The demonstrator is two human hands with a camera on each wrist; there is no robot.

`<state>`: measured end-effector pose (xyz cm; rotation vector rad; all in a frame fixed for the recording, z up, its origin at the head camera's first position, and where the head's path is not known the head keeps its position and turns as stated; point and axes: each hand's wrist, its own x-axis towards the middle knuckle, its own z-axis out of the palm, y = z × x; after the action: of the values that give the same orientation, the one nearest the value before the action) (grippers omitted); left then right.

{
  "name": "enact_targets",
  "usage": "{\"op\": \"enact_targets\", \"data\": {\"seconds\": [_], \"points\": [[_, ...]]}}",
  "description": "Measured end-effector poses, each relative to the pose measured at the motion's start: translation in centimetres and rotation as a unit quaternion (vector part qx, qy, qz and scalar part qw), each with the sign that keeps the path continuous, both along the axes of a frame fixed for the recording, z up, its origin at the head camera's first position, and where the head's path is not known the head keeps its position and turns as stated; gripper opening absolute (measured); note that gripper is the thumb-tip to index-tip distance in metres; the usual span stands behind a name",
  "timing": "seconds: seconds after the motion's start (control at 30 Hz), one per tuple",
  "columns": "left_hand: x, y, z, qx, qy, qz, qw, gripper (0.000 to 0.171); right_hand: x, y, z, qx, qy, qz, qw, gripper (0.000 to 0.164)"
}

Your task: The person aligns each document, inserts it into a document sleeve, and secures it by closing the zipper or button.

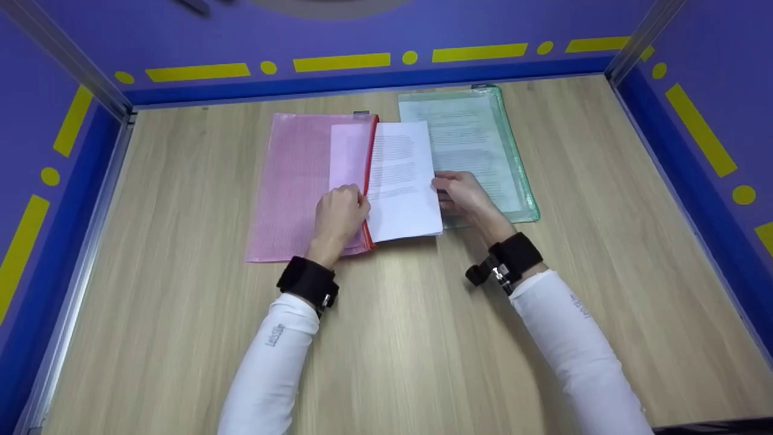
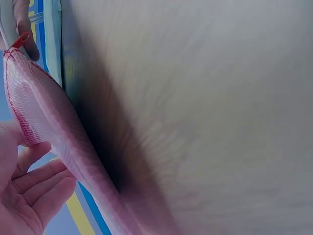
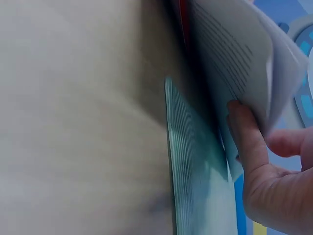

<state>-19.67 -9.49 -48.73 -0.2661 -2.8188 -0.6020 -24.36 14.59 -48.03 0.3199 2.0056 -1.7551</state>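
Observation:
A pink mesh zip pouch [image 1: 290, 181] lies in the middle of the table, its red zipper edge [image 1: 370, 160] facing right. White printed papers [image 1: 403, 208] stand half inside its mouth, the inner part showing through the mesh, the outer part sticking out to the right. My left hand [image 1: 340, 214] pinches the pouch by its zipper edge; in the left wrist view the mesh [image 2: 44, 107] is lifted between thumb and fingers. My right hand [image 1: 464, 192] pinches the papers at their right edge, and the right wrist view shows the sheets [image 3: 239, 54] raised and bent between thumb and fingers.
A green zip pouch [image 1: 483, 145] with printed sheets inside lies to the right, partly behind the papers and under my right hand. Blue panels [image 1: 338, 81] with yellow marks wall the wooden table [image 1: 181, 241] at the back and both sides.

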Motion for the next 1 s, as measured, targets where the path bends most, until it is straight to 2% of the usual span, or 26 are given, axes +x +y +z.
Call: {"op": "enact_targets", "data": {"seconds": [0.23, 0.5, 0.77, 1.0], "points": [[-0.1, 0.1, 0.0, -0.002, -0.002, 0.002, 1.0, 0.018, 0.0, 1.5, -0.1, 0.035, -0.011, 0.038, 0.999, 0.053], [0.0, 0.2, 0.2, 0.004, 0.011, 0.005, 0.9999, 0.017, 0.4, 1.1, -0.6, 0.03, -0.005, 0.018, 0.999, 0.047], [0.2, 0.2, 0.4, 0.006, 0.041, -0.009, 0.9991, 0.017, 1.1, -0.6, -0.6, 0.017, 0.024, 0.013, 0.999, 0.044], [0.2, 0.4, 0.5, 0.014, 0.034, -0.01, 0.9993, 0.016, 1.1, -2.3, -0.7, 0.017, 0.026, 0.013, 0.999, 0.042]]}}
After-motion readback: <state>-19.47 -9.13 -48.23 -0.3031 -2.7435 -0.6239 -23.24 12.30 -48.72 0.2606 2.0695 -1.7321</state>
